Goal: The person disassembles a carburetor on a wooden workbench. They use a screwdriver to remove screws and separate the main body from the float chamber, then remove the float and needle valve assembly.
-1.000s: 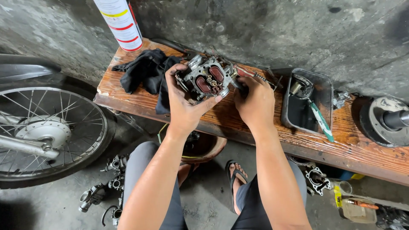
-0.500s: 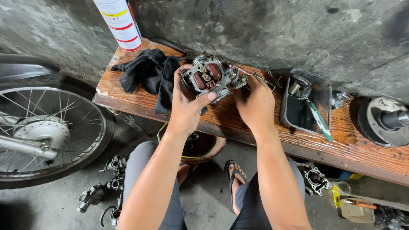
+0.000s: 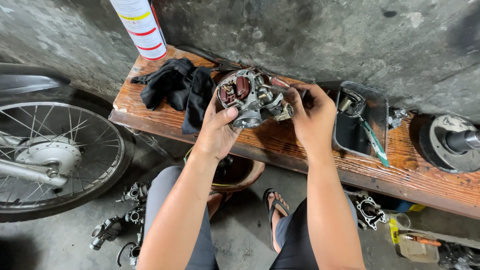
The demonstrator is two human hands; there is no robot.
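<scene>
Carburetor [image 3: 252, 97] between both hands, above bench [image 3: 280, 142]

Wooden bench [image 3: 280, 145]: black cloth [image 3: 172, 90] and spray can [image 3: 140, 27] at 10 o'clock; metal tray [image 3: 362, 120] and round metal part [image 3: 450, 142] at 3 o'clock.

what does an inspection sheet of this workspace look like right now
surface: worn wooden bench against a concrete wall.
job's things: metal carburetor held above the bench.
clutter: black rag, spray can, metal tray with a green-handled tool, round metal part.
hands: left hand grips the carburetor from below; right hand holds its side.
cables: nothing seen.
surroundings: spoked wheel, spare carburetors on the floor.
</scene>
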